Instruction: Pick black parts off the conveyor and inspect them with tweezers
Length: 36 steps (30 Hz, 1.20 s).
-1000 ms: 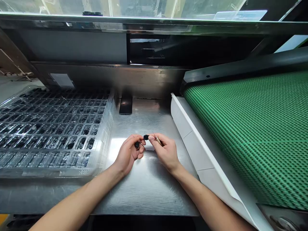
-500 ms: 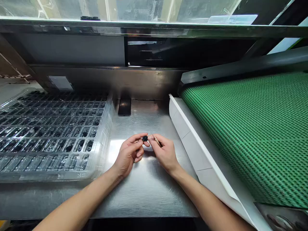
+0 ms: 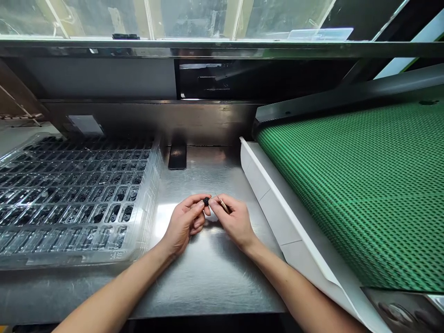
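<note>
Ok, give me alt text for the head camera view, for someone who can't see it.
Two bare hands meet over a brushed steel worktop: the left hand pinches a small black round part at its fingertips, and the right hand holds a thin pointed stick beside it. A clear plastic tray of black parts sits left; a green mesh conveyor belt runs right.

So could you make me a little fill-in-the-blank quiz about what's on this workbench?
1. Both hands meet over the steel table around one small ____ part.
2. The right hand also holds a thin pointed stick; the left hand holds no ____.
3. The clear tray of small dark parts lies to the person's ____.
4. The mesh belt on the right is ____ in colour.

Missing words: black; stick; left; green
</note>
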Tool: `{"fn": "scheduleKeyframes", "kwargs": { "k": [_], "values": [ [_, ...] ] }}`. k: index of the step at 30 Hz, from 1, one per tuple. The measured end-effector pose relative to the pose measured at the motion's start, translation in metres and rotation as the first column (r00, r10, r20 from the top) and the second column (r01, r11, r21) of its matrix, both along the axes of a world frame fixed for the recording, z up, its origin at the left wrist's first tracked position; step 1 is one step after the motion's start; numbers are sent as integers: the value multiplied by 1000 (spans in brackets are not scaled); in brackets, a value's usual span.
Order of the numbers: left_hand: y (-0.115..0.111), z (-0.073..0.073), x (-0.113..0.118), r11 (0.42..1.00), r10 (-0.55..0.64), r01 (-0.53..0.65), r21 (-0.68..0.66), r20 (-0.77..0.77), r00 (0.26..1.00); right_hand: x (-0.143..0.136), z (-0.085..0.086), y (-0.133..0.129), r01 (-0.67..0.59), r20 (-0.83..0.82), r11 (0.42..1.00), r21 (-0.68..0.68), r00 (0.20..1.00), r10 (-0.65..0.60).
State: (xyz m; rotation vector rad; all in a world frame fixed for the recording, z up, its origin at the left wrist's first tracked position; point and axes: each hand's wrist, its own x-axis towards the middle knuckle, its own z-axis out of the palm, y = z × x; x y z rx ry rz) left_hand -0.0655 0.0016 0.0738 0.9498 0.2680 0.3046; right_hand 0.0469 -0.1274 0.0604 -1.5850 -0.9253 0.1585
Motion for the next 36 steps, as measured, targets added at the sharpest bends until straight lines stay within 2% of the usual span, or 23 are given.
{"fn": "scheduleKeyframes", "kwargs": {
  "k": [11, 17, 22, 29, 36],
  "values": [
    [2, -2, 0, 998, -2, 0, 60, 23, 1000, -3, 7, 0, -49, -46, 998, 43, 998, 51],
    [4, 0, 0, 999, 23, -22, 31, -10, 1000, -1, 2, 1, 6, -33, 1000, 20, 999, -5],
    [4, 1, 0, 999, 35, -35, 29, -6, 999, 4, -2, -1, -15, 20, 998, 59, 1000, 14],
    [5, 0, -1, 1000, 17, -17, 17, 9, 1000, -1, 1, -1, -17, 189, 998, 55, 982, 6],
    [6, 3, 0, 998, 68, -68, 10, 1, 998, -2, -6, -2, 16, 264, 1000, -7, 964, -13]
  ]
}}
